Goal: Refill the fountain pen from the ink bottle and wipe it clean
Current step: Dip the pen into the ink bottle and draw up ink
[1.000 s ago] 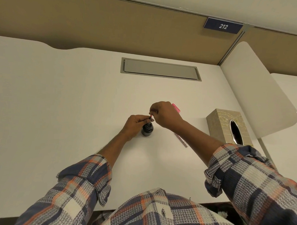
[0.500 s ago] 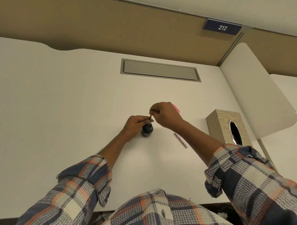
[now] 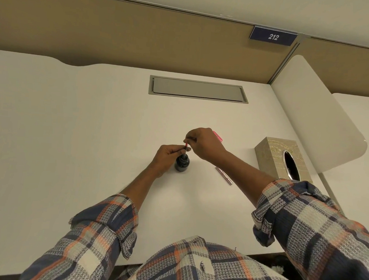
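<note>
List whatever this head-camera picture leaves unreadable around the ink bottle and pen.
- Pen nib: the pink pen section enters the ink bottle; the tip is too small and hidden by the neck.
- Ink level: dark glass, unreadable.
- Pink object: mostly behind the right hand.
- Left hand: fingertip contact too small to judge.
- Tissue box: contents dark inside the opening.

"212" in white on the dark blue sign (image 3: 273,36) atop the partition (image 3: 141,33)

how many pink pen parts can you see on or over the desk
3: a slim pink section held upright in the ink bottle by both hands; a metallic pink tube lying right of the bottle; a bright pink piece behind the right hand, mostly hidden.
</note>
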Demonstrator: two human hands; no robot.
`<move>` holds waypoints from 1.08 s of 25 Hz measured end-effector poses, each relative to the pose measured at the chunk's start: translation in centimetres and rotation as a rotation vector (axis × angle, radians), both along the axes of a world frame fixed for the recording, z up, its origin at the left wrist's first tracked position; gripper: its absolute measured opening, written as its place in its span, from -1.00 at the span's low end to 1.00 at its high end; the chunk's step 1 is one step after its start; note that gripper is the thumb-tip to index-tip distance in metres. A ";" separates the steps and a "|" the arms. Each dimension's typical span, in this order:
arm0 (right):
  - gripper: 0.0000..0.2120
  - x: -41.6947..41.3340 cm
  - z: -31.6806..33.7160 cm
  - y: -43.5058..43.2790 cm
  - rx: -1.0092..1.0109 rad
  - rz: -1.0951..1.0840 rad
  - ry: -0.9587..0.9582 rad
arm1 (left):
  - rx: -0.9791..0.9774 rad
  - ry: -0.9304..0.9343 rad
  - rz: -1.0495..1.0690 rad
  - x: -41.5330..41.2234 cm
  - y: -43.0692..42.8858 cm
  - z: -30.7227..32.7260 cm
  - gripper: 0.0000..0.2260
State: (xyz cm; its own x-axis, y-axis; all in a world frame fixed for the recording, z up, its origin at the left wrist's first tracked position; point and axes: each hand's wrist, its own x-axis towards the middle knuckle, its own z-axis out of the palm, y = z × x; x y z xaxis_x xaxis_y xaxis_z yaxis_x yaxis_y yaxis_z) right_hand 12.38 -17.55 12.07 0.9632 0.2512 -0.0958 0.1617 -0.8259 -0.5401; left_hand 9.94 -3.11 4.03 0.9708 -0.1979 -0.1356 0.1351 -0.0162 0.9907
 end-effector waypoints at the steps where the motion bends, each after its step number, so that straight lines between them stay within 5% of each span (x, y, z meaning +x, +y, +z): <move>1: -0.83 0.0 0.0 0.0 -0.001 0.000 0.000 | -0.001 0.001 -0.001 0.0 0.0 0.0 -0.81; 27: -0.83 -0.7 1.1 0.1 -0.075 0.015 -0.063 | 0.038 -0.017 -0.031 0.3 0.2 -0.3 -0.84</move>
State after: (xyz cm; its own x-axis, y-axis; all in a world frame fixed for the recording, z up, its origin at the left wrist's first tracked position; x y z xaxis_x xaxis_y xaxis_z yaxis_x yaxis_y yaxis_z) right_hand 11.68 -17.43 13.15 0.9641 0.2601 -0.0543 0.2060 -0.8609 -0.4652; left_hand 10.22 -2.94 3.75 0.9666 -0.2227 -0.1267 0.1166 -0.0582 0.9915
